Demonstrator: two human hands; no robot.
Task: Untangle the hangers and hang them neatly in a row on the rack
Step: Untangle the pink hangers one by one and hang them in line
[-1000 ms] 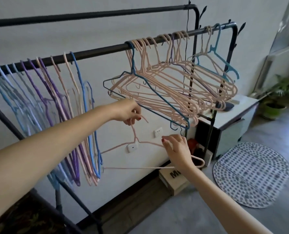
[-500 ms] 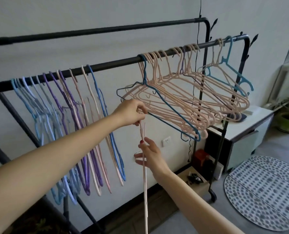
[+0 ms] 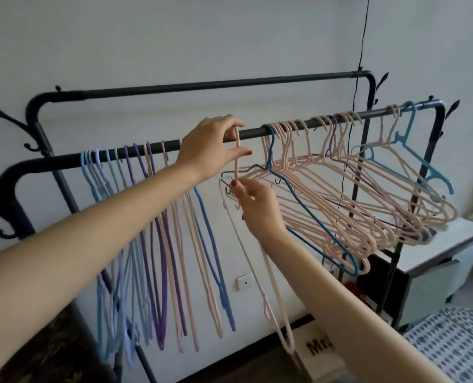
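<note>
A: Pink hanger (image 3: pixel 271 294): thin, smooth, hook at the front rail (image 3: pixel 257 132), body hanging edge-on.
B: Grip?
A: Left hand (image 3: pixel 210 146) pinches the hook; right hand (image 3: pixel 257 208) pinches the neck below. Tangled pink cluster (image 3: pixel 340 189) just right.

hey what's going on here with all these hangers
A person is hanging a pink hanger on the rack's front bar: left hand at the hook by the bar, right hand on its neck. Sorted hangers hang to the left; a tangled bunch waits to the right.
</note>
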